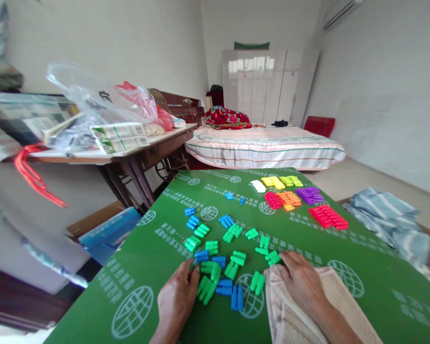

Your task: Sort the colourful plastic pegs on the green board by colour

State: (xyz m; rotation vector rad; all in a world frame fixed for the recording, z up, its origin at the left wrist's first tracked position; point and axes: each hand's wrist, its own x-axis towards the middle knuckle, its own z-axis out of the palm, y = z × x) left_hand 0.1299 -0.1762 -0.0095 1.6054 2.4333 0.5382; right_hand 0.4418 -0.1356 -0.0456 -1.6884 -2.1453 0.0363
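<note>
My left hand (pixel 178 292) rests on the green table at the near left, thumb a little apart from the fingers, and nothing shows in it. Close beside its thumb lie green bullet-shaped plastic building pieces (pixel 207 289) and a blue piece (pixel 201 256). My right hand (pixel 303 276) lies over a folded beige cloth (pixel 338 282), its fingers stretched forward. Those fingertips come near a green piece (pixel 273 258); whether they touch it I cannot tell. Between my hands several green and blue pieces (pixel 237 298) are scattered.
Sorted by colour at the table's (pixel 129 267) far right are white (pixel 258 186), yellow (pixel 273 182), orange (pixel 289 199), purple (pixel 310 195) and red pieces (pixel 328 217). A cluttered side desk (pixel 157 143) stands left, a bed (pixel 265 143) beyond. Blue striped fabric (pixel 390 220) lies to the right.
</note>
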